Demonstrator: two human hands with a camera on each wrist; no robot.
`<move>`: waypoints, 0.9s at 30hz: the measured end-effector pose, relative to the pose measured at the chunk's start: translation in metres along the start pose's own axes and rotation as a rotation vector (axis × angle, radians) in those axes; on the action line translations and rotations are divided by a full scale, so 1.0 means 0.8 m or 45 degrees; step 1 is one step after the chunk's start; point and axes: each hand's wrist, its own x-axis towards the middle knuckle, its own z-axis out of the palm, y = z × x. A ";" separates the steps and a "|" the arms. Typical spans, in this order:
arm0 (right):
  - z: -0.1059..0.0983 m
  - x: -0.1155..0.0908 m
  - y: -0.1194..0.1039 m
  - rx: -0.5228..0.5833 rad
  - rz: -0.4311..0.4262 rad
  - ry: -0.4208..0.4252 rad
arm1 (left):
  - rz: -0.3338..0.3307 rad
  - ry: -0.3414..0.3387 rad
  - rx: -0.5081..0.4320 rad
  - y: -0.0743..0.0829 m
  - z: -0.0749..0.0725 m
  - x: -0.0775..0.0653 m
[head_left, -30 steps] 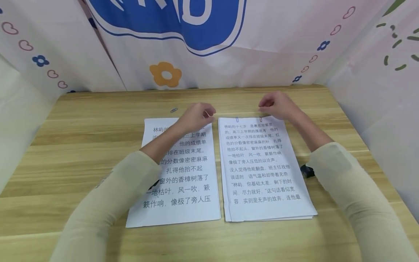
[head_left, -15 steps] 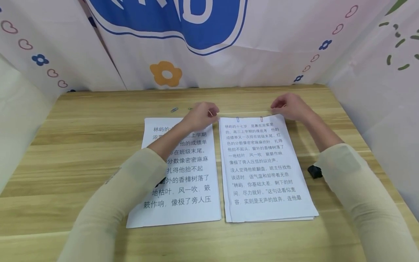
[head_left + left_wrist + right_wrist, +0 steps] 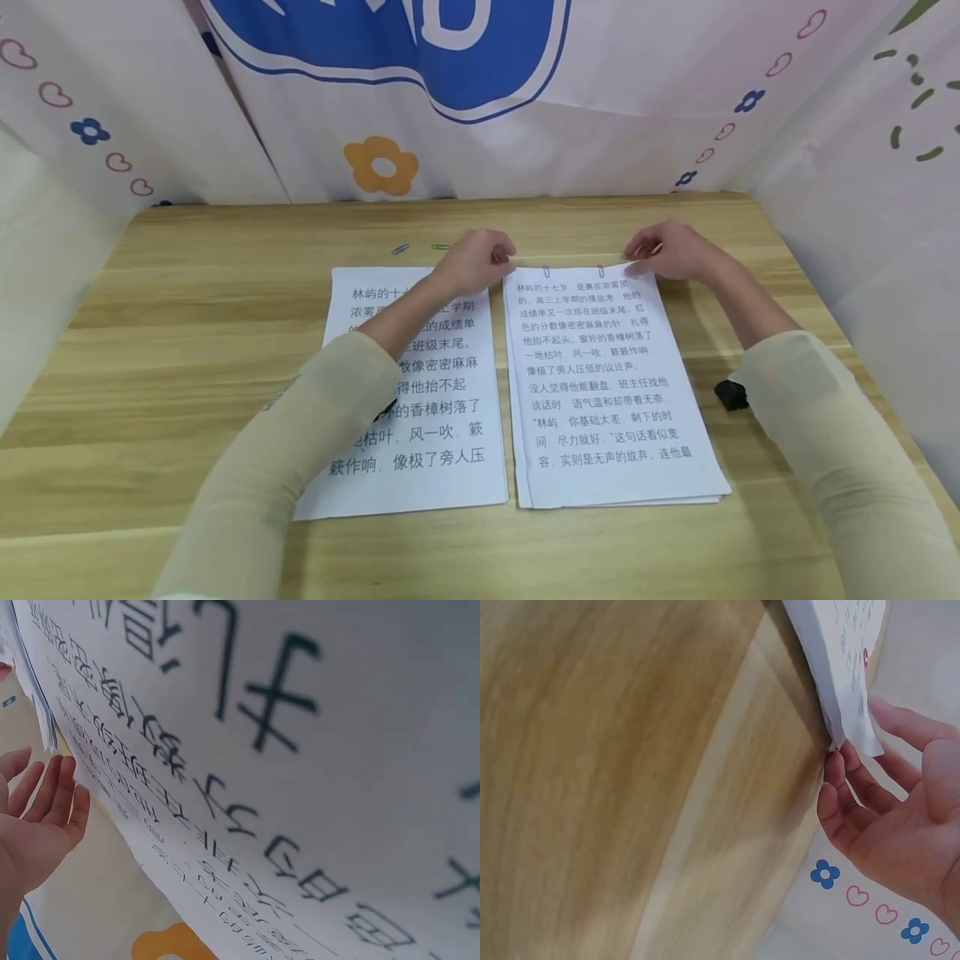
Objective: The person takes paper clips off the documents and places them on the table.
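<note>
In the head view two stacks of printed paper lie side by side. At the top edge of the right stack [image 3: 600,375] sit a blue paper clip [image 3: 547,272] and a red paper clip [image 3: 601,272]. My right hand [image 3: 671,248] has that stack's top right corner between thumb and fingers, and the right wrist view shows the corner bent up there. Close to the top left corner is my left hand [image 3: 472,260]; its fingers are relaxed and hold nothing in the left wrist view. My left forearm crosses over the left stack [image 3: 435,433], hiding part of it.
Beyond the left stack, a blue paper clip [image 3: 401,249] and a green paper clip [image 3: 440,247] lie on the wooden table [image 3: 225,317]. A black object [image 3: 731,395] is beside my right sleeve. Patterned white cloth [image 3: 637,108] hangs at the back.
My right hand has moved right, from near the red clip to the stack's corner. My left hand has shifted slightly right, uncovering the green clip.
</note>
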 end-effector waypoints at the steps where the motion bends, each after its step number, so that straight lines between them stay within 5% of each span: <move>1: 0.000 -0.001 0.001 0.002 -0.009 -0.013 | 0.005 -0.005 -0.003 0.001 0.001 0.001; 27: 0.011 0.004 0.001 -0.019 0.002 -0.009 | 0.015 -0.043 0.095 0.014 0.011 0.010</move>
